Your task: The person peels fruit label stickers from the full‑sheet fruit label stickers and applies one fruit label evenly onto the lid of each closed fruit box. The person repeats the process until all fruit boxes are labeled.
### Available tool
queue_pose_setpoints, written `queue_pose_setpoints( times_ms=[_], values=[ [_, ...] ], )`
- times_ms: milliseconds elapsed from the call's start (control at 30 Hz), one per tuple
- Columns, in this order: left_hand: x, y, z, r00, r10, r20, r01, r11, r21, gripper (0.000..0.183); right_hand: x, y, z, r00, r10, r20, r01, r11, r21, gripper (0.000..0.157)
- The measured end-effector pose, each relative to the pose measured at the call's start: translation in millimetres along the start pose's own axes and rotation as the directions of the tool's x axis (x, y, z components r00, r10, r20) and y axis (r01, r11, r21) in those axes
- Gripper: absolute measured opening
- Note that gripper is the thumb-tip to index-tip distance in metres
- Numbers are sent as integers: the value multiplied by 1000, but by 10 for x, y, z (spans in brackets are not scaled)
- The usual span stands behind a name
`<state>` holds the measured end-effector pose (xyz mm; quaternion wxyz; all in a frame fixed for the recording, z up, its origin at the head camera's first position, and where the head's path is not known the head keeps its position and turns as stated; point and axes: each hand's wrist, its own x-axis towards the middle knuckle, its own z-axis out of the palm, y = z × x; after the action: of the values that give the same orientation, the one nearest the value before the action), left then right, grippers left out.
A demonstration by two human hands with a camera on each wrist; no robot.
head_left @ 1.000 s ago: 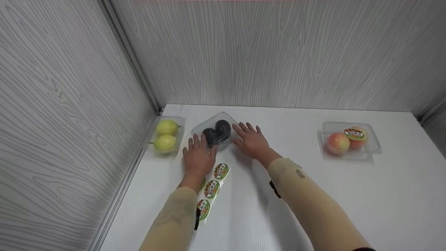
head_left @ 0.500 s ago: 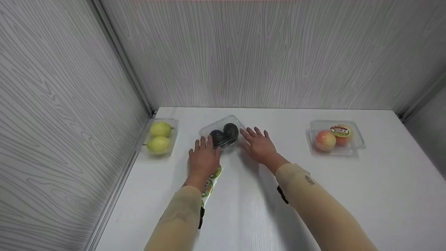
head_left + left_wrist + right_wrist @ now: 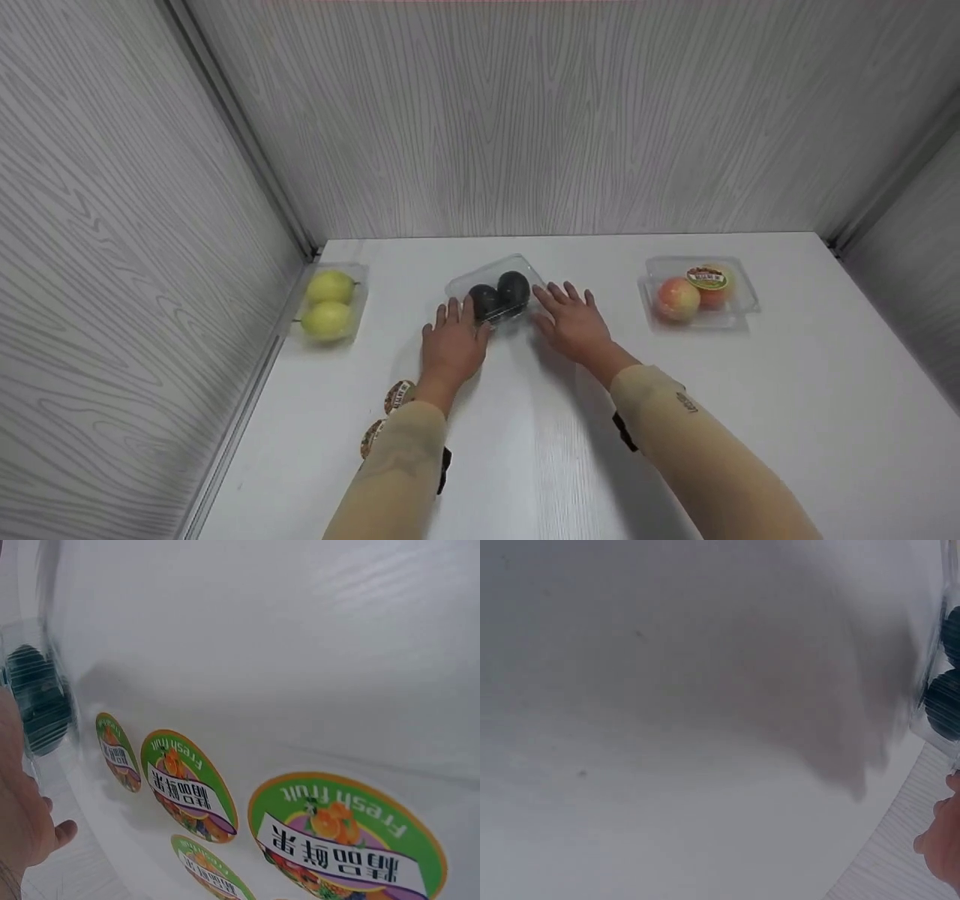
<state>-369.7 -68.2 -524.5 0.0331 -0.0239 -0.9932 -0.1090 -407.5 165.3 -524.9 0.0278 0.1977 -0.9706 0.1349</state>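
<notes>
We see left hand (image 3: pixel 454 349) and right hand (image 3: pixel 576 328), fingers spread, at the far-centre dark-fruit box (image 3: pixel 487 272); the far-right peach box (image 3: pixel 661 268) bears a sticker (image 3: pixel 707 277); the first and the far-left pear box (image 3: pixel 359 302), we judge, await theirs.

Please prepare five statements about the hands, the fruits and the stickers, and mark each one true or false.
1. The left hand is close to the dark fruits. True.
2. The right hand makes a fist. False: the right hand has its fingers extended.
3. Two yellow-green fruits lie left of the dark fruits in the head view. True.
4. The reddish fruits' container shows no sticker. False: an oval sticker shows on that container.
5. Other stickers are partly hidden by the left sleeve in the head view. True.
</notes>
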Motion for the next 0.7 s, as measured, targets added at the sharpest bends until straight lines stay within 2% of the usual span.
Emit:
queue_pose_setpoints(
  times_ms=[300, 700],
  values=[
    [-37, 182, 35, 998, 68, -2, -68, 998, 4, 68, -214, 150, -12, 999, 43, -30, -43, 999, 5, 63],
    [-54, 322, 34, 991, 121, 61, -120, 993, -20, 69, -464, 277, -41, 996, 52, -78, -50, 998, 25, 62]
  ],
)
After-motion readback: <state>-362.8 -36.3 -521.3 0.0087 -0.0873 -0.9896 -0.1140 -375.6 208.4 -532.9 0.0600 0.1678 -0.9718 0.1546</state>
